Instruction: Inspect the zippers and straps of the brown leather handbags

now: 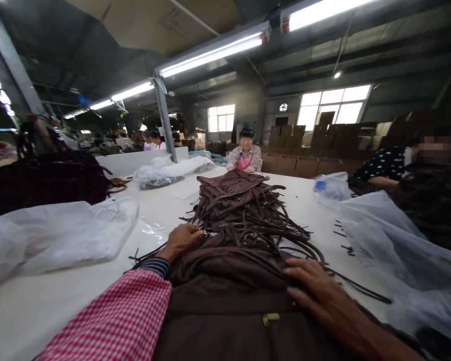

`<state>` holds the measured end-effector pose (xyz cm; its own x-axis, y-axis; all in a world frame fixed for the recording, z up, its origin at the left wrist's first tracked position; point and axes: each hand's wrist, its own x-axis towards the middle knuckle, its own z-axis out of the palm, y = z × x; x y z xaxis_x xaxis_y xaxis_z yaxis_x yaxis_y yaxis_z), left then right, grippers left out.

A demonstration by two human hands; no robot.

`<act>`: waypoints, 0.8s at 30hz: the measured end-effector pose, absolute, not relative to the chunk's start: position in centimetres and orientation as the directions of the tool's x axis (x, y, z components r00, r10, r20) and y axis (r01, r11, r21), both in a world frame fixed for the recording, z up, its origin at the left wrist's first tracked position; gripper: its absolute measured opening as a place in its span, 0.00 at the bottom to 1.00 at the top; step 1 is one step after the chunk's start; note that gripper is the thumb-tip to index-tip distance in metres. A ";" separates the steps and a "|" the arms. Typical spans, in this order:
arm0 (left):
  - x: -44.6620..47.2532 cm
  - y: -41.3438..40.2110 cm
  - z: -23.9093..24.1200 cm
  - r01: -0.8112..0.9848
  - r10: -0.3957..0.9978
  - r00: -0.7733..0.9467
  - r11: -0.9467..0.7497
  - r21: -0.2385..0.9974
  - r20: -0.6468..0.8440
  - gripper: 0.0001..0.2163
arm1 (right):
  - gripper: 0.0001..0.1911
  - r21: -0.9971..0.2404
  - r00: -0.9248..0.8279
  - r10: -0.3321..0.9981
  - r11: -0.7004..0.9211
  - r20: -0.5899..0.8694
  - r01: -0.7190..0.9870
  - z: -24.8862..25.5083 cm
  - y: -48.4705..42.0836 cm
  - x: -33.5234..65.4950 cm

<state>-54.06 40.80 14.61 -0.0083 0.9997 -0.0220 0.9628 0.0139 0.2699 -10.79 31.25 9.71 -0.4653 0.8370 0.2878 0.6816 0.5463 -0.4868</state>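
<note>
A dark brown bag (225, 296) with a brass-coloured zipper pull (271, 319) lies right in front of me. At its far left edge, my left hand (182, 241) has its fingers curled closed on the brown material; the fingertips are partly hidden. My right hand (317, 288) rests on the bag's right side, fingers stretched out and slightly apart. Just beyond the bag rises a stack of brown bag pieces (236, 193) with many thin straps hanging out. Loose straps (357, 286) trail over the table on the right.
White table (165, 203). Clear plastic bags (402, 245) lie right, white plastic (78, 230) left. Dark handbags (48, 175) stand at far left. A person in a pink apron (244, 159) sits opposite; another in dotted sleeves (379, 165) is at right. Cartons (304, 163) stand behind.
</note>
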 end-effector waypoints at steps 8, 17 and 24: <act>-41.5 30.1 15.4 0.895 0.900 0.427 -0.407 0.180 -0.089 0.40 | 0.33 -0.267 -0.585 0.769 0.639 0.259 0.722 9.5 24.9 -10.9; -39.9 22.0 14.7 0.884 0.868 0.464 -0.466 0.029 -0.178 0.32 | 0.23 -0.281 -0.578 0.747 0.661 0.328 0.696 11.6 22.8 -5.9; -39.5 19.2 17.1 0.822 0.821 0.569 -0.569 0.024 -0.052 0.39 | 0.14 -0.329 -0.416 0.866 0.492 0.277 0.806 12.5 9.1 8.5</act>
